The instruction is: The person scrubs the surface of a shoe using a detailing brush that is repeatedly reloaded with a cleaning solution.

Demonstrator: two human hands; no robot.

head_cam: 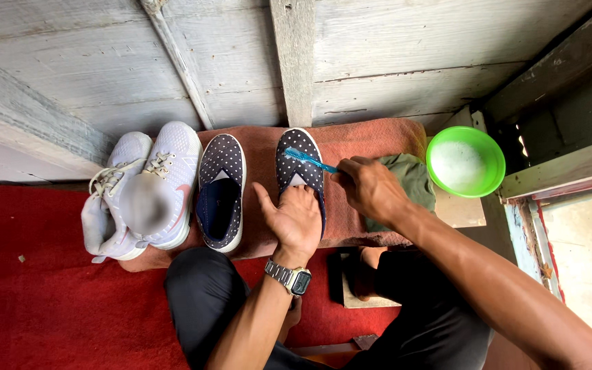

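Weathered grey plank wall [392,55] fills the whole top of the view, with a red carpet [29,301] spread out below it, so it's a floor-level setup. Next biggest thing is the rust-coloured towel [371,140] laid against the wall, with all the footwear lined up on it. Far left is a pair of pale grey lace-up sneakers [162,171], one leaning on the other. Just beside them sits a navy polka-dot slip-on [220,188] on its own, nobody touching it.

Its twin, the second polka-dot slip-on [297,164], is the one getting the attention. The left hand [294,219] is pressed down over its opening, fingers spread, pinning it to the towel, metal watch [289,276] on that wrist. The right hand [371,188] is closed around the handle of a blue toothbrush [307,159], bristles resting on the toe area.

Off to the right there's a green bowl [465,161] of foamy white suds, and a crumpled olive cloth [412,181] between it and the shoe.

Progress-wise, I'd guess it's early: scrubbing is only on this one shoe's front, I can't see any foam on the fabric, and the other slip-on and the sneakers look dry and untouched. Can't really judge how clean anything is from here.
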